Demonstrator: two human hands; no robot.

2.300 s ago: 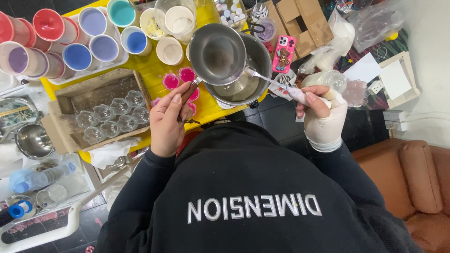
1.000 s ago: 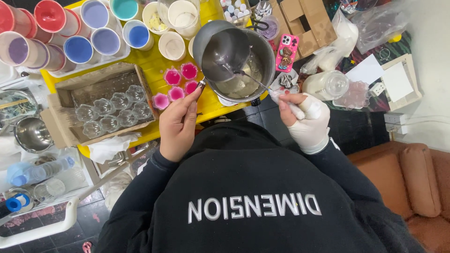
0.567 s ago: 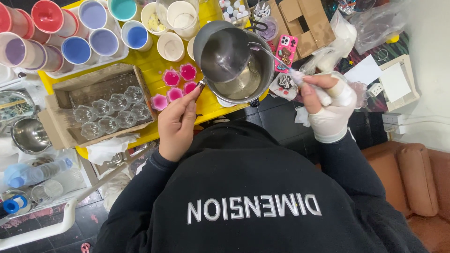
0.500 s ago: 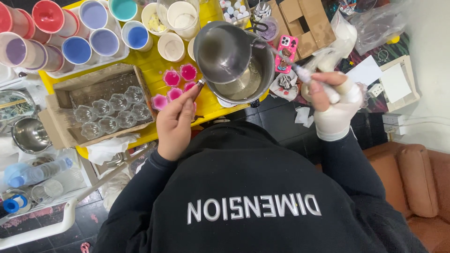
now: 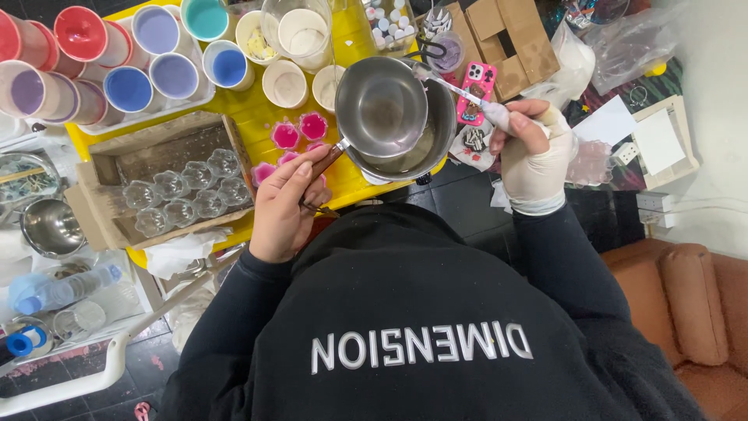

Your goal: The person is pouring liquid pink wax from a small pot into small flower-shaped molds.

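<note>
Saucepan (image 5: 382,109) handle slants down-left into left hand (image 5: 284,206) grip, pinching it; gloved right hand (image 5: 534,152) clasps a stirrer (image 5: 460,87) pointing up-left.

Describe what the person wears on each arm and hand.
Both arms are in long black sleeves of a dark hooded top with pale lettering across the back. The left hand is bare. The right hand wears a thin white disposable glove, its cuff meeting the sleeve.

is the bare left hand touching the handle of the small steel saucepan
Touching. The head view shows the bare left hand with its fingers closed around the brown handle of the small steel saucepan, no gap between them.
</note>
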